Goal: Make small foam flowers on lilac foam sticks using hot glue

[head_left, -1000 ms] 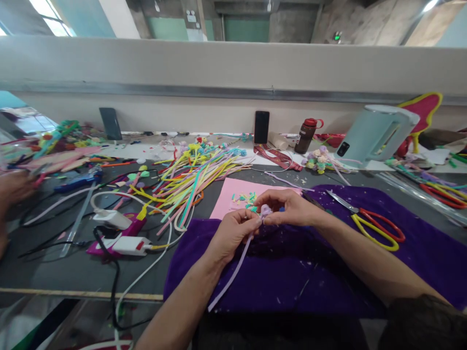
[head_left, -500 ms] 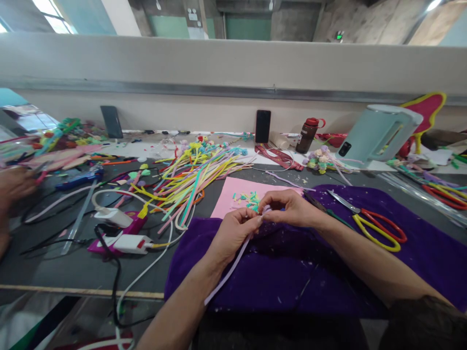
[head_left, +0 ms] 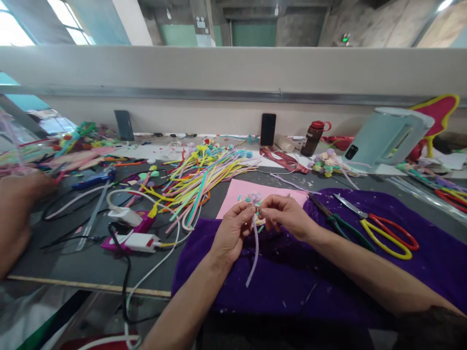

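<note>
Between thumb and fingers, my left hand [head_left: 234, 228] pinches a lilac pipe-cleaner flower [head_left: 254, 197] just under its curled head. Its lilac stem [head_left: 256, 253] hangs below my fingers over the purple cloth [head_left: 292, 277]. My right hand [head_left: 288, 214] is closed at the flower's right side, thumb and fingertips pressed against it; the exact grip is partly hidden. Under the hands lies a pink sheet [head_left: 228, 198] with small cut pieces of green and yellow pipe cleaner [head_left: 260, 229].
Green-handled pliers [head_left: 339, 223] and red-and-yellow scissors [head_left: 386, 233] lie on the cloth at right. Many pipe cleaners [head_left: 204, 180] spread to the left, near a power strip [head_left: 142, 221] with cables. A kettle [head_left: 392, 138], bottle [head_left: 313, 138] and phone [head_left: 268, 129] stand behind. Another person's hand [head_left: 22, 209] is at far left.
The flower has turned upright, its head now showing above my fingers and its stem swinging from lower left to hang down. My right hand has shifted lower beside it.
</note>
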`<state>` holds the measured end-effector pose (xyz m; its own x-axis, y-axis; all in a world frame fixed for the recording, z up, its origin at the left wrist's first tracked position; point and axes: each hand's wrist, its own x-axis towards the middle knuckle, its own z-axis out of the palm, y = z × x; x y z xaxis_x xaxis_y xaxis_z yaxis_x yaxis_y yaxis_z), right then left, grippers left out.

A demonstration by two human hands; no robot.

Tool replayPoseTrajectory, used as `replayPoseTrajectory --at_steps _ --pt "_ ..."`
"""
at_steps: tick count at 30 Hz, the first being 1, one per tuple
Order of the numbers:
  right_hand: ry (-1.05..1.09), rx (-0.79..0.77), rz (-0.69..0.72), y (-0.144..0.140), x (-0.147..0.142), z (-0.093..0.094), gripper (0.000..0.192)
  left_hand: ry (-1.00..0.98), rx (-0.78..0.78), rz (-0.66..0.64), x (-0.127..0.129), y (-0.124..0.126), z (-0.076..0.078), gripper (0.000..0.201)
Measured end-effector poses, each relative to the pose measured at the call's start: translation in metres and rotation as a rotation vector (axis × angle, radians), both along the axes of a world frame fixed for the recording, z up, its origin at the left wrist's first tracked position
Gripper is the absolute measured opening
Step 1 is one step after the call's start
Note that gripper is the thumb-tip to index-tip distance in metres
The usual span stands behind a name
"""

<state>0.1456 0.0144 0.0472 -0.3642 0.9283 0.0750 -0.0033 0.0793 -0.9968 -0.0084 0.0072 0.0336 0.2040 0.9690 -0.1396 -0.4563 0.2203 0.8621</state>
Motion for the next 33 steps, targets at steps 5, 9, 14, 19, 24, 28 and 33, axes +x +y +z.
replayPoseTrajectory --at_steps 5,9,14,19,24,28,33 --pt "0.088 -0.073 0.015 -0.007 -0.015 -0.011 0.023 0.027 0.037 0.033 0.006 0.000 -0.006 0.023" --pt "0.086 -0.133 -0.003 -0.009 -0.015 -0.009 0.016 0.027 0.029 0.010 0.007 -0.001 -0.006 0.022" --pt "0.107 -0.143 0.005 -0.006 -0.011 -0.006 0.003 0.006 0.006 -0.062 0.003 0.001 -0.003 0.026" --pt "0.158 -0.219 0.080 0.000 -0.005 -0.008 0.003 -0.001 -0.005 -0.083 -0.001 0.001 -0.001 0.023" --pt "0.246 -0.331 0.203 0.004 -0.002 -0.011 0.002 0.020 0.028 -0.076 -0.004 0.001 -0.003 0.018" --pt "0.266 -0.417 0.262 0.006 -0.001 -0.010 0.007 0.028 0.041 -0.081 -0.004 0.001 -0.004 0.017" --pt "0.266 -0.440 0.313 0.005 0.001 -0.008 0.009 0.020 0.075 -0.082 -0.004 0.000 -0.003 0.016"
